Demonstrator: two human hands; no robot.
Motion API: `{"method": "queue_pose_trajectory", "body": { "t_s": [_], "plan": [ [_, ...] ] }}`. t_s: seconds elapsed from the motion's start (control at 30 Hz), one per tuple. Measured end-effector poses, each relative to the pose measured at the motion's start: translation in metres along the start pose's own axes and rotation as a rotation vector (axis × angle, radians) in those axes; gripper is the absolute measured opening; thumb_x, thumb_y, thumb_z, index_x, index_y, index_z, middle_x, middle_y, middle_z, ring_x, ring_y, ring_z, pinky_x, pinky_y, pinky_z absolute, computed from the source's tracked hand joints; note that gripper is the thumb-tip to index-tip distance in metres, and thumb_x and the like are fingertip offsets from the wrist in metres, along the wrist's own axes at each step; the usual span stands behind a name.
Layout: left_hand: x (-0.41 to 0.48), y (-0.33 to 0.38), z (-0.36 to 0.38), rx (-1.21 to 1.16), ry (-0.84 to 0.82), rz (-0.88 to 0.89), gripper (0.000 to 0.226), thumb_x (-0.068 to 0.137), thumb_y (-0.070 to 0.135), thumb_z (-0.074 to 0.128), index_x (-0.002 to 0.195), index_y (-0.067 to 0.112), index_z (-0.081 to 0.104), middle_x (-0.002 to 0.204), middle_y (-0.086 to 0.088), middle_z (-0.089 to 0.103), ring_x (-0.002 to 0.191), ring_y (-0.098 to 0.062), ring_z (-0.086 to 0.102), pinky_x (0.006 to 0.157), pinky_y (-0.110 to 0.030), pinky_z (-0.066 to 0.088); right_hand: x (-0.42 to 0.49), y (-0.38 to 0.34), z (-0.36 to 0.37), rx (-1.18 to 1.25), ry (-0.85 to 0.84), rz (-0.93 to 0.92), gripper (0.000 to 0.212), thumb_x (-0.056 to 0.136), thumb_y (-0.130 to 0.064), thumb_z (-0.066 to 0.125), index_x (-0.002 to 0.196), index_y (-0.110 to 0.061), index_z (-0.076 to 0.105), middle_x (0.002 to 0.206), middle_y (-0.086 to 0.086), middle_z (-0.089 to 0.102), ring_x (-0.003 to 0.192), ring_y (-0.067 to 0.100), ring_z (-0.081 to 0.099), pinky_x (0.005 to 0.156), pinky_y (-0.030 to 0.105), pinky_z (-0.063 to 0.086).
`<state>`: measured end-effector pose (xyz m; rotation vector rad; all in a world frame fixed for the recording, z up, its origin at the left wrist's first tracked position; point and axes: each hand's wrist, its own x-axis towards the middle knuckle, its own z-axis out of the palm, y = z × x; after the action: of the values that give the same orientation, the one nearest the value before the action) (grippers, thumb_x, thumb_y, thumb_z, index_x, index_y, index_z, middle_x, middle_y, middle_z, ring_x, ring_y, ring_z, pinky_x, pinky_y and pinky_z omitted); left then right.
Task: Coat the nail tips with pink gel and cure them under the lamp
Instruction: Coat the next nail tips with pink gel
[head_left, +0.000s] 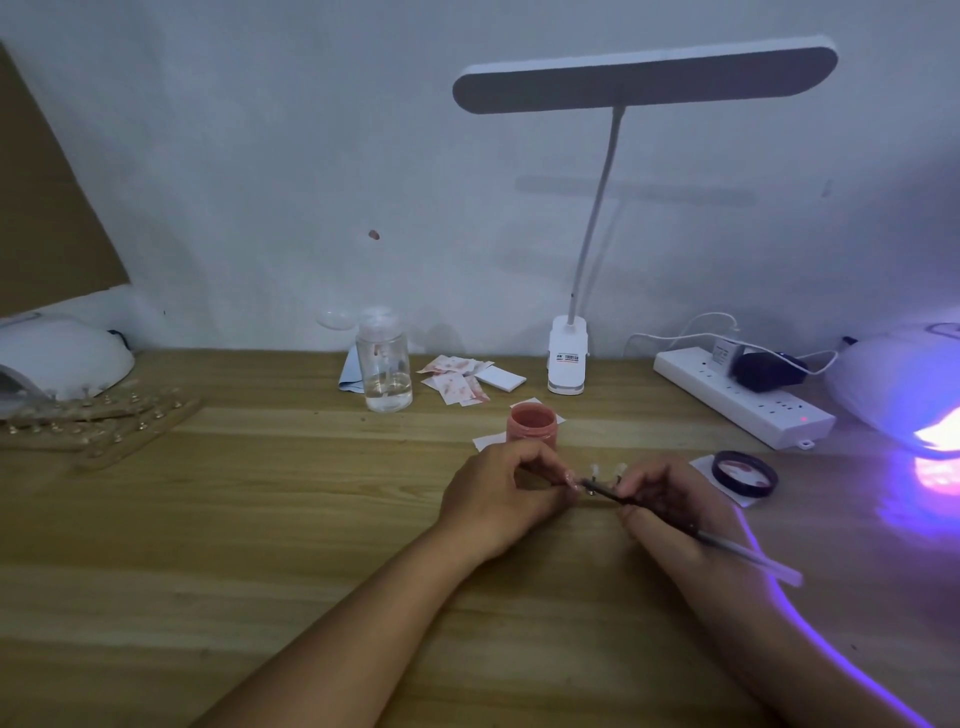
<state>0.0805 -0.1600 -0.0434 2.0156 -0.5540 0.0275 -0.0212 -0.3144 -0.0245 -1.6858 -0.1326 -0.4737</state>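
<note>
At the left edge, racks of nail tips (98, 423) lie on the table (260, 519). In the lower centre, the left hand (496, 496) pinches a small stand of nail tips (605, 474) just below the open pink gel jar (532, 427). The right hand (662, 501) grips a brush (727, 545) whose tip is at the stand. At the far right, the curing lamp (898, 389) glows violet.

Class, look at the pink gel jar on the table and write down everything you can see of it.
The jar is short and round. It looks like clear plastic, tinted coral pink by the gel inside. Its mouth is open, with no lid on it. It stands upright on a white paper slip on the wooden table, just beyond the left hand. Only the paper plainly touches it.
</note>
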Motion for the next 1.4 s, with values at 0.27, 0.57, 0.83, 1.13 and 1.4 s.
{"method": "queue_pose_trajectory", "body": {
  "t_s": [0.27, 0.57, 0.83, 1.13, 1.4],
  "plan": [
    [-0.0002, 0.0009, -0.0007, -0.005, -0.007, -0.008, 0.01, 0.077, 0.029, 0.081, 0.079, 0.034, 0.073, 0.084, 0.02, 0.072, 0.077, 0.003, 0.061, 0.078, -0.029, 0.049, -0.0004, 0.0016, -0.0005, -0.006, 0.018, -0.007, 0.021, 0.078, 0.018, 0.059, 0.079, -0.003, 0.058, 0.067, -0.002, 0.062, 0.059, 0.003, 0.05, 0.053, 0.014, 0.036],
    [-0.0012, 0.0015, -0.0001, -0.019, -0.012, -0.016, 0.008, 0.077, 0.028, 0.081, 0.08, 0.031, 0.074, 0.082, 0.022, 0.071, 0.069, 0.008, 0.056, 0.07, -0.023, 0.042, -0.0007, 0.0027, -0.0017, -0.018, 0.06, -0.005, 0.022, 0.078, 0.019, 0.057, 0.078, -0.003, 0.058, 0.062, -0.003, 0.059, 0.059, 0.007, 0.051, 0.053, 0.014, 0.037],
    [-0.0004, -0.0002, 0.0002, -0.019, -0.007, -0.002, 0.009, 0.076, 0.031, 0.082, 0.08, 0.033, 0.073, 0.083, 0.022, 0.071, 0.066, 0.009, 0.055, 0.067, -0.023, 0.039, -0.0018, 0.0021, -0.0011, -0.017, 0.052, -0.027, 0.022, 0.08, 0.017, 0.059, 0.082, -0.004, 0.06, 0.068, -0.002, 0.064, 0.064, 0.004, 0.057, 0.059, 0.013, 0.042],
    [-0.0009, 0.0012, 0.0005, -0.008, 0.003, -0.017, 0.01, 0.077, 0.03, 0.081, 0.083, 0.031, 0.074, 0.083, 0.021, 0.07, 0.063, 0.011, 0.052, 0.064, -0.021, 0.037, 0.0004, 0.0056, -0.0014, -0.047, 0.044, -0.024, 0.024, 0.08, 0.014, 0.062, 0.08, -0.011, 0.061, 0.069, 0.0, 0.063, 0.063, 0.005, 0.056, 0.058, 0.013, 0.041],
    [-0.0003, 0.0012, -0.0003, 0.002, 0.004, -0.029, 0.01, 0.076, 0.032, 0.081, 0.083, 0.032, 0.073, 0.086, 0.022, 0.072, 0.076, 0.005, 0.058, 0.076, -0.029, 0.048, 0.0013, 0.0052, -0.0007, -0.054, 0.054, -0.017, 0.02, 0.082, 0.009, 0.065, 0.084, -0.011, 0.063, 0.08, 0.005, 0.068, 0.07, 0.006, 0.06, 0.063, 0.017, 0.046]
  ]
}}
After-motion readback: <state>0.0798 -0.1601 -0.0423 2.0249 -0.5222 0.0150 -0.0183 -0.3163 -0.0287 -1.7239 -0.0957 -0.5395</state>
